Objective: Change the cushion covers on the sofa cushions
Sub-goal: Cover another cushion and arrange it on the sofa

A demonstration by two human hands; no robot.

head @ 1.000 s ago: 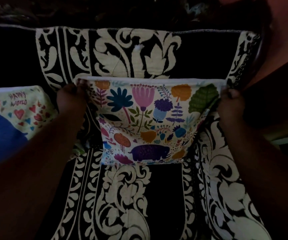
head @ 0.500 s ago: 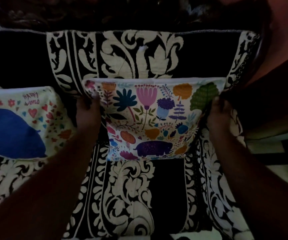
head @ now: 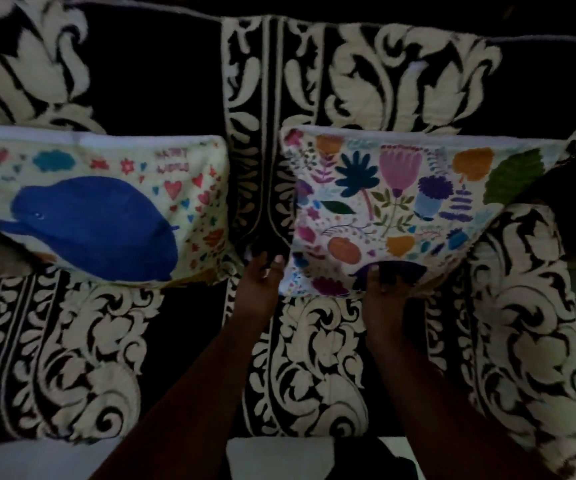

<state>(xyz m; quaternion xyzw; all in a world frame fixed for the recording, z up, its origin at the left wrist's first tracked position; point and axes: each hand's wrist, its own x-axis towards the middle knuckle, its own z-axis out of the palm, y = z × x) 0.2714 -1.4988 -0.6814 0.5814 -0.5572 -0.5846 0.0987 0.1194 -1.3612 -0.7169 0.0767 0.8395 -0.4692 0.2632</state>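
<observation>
While the floral cushion (head: 400, 209) leans on the sofa (head: 82, 348) backrest beside the whale cushion (head: 99, 209), my right hand (head: 388, 285) grips its lower edge; my left hand (head: 262, 275) touches its bottom-left corner, fingers relaxed. 2 cushions stand apart.

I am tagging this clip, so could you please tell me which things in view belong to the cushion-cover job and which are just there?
Part of the job:
- floral cushion, propped on the sofa
- right hand, at its lower edge
- left hand, by its lower left corner
- whale cushion, already covered

Just there:
- black-and-cream patterned sofa throw
</observation>
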